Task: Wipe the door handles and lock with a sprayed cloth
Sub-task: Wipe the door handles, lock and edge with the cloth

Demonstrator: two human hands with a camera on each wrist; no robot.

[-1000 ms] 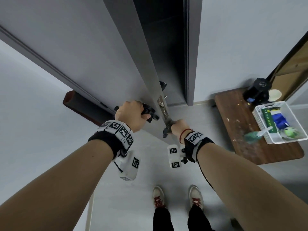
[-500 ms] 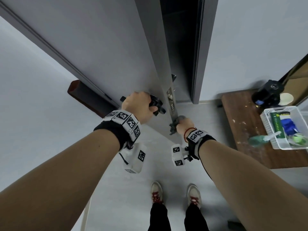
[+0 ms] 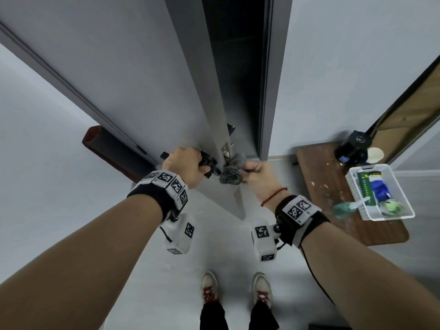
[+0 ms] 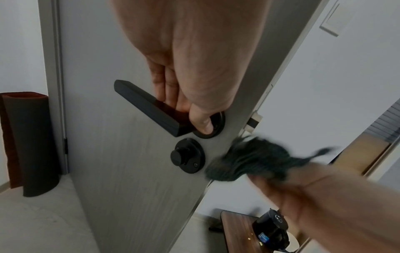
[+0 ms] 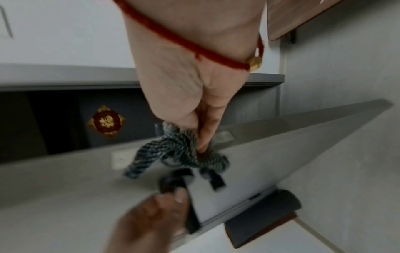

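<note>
A grey door stands ajar, its edge towards me. My left hand grips the black lever handle on the near face, fingers curled round it. Below the lever sits a black round thumb-turn lock. My right hand pinches a bunched grey-green cloth and holds it against the door edge at the latch plate. The same cloth shows in the right wrist view against the edge, and the blurred cloth in the left wrist view beside the lock. The far-side handle peeks out behind the edge.
A brown table stands at the right with a white basket of supplies, a green spray bottle and a black device. A rolled dark mat leans behind the door at the left. My feet stand on grey floor.
My right hand with the cloth has come out from the door edge and moved right and slightly up, so the cloth is now plainly seen. The left hand keeps its grip on the lever.
</note>
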